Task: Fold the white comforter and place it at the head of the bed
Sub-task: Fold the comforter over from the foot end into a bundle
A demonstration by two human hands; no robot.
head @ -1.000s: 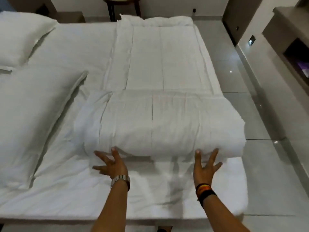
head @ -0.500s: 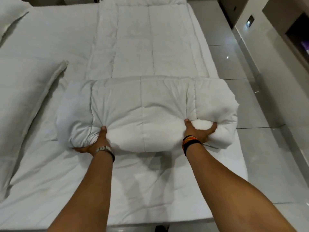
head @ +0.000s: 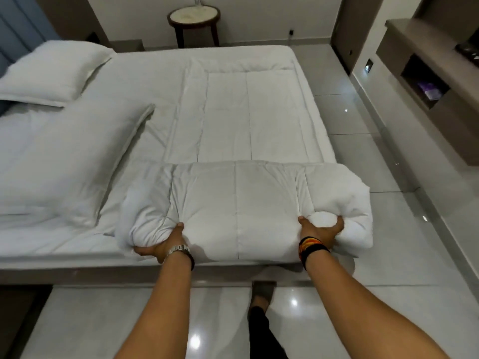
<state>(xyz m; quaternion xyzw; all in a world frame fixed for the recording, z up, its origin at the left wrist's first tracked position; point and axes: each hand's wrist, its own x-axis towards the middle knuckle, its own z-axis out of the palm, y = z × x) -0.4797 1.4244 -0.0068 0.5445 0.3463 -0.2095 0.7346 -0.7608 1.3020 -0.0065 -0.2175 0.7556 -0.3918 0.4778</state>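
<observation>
The white comforter (head: 241, 203) lies along the right side of the bed (head: 145, 73). Its near part is bunched into a thick folded bundle at the bed's near edge; the far part stays flat. My left hand (head: 163, 244), with a metal watch on the wrist, grips the bundle's left front from below. My right hand (head: 320, 229), with dark and orange bands on the wrist, clutches a puffed fold at its right front. The fingers of both hands are partly buried in fabric.
Two white pillows (head: 54, 68) (head: 64, 161) lie on the left at the head of the bed. A round side table (head: 194, 18) stands against the far wall. Glossy tiled floor (head: 363, 120) runs along the right, beside a wall shelf unit (head: 425, 81). My foot (head: 263, 291) is under the bed edge.
My hands went from resting open in front of the folded bundle to gripping it. The bundle has been pulled toward me to the bed's near edge, and my view has backed away.
</observation>
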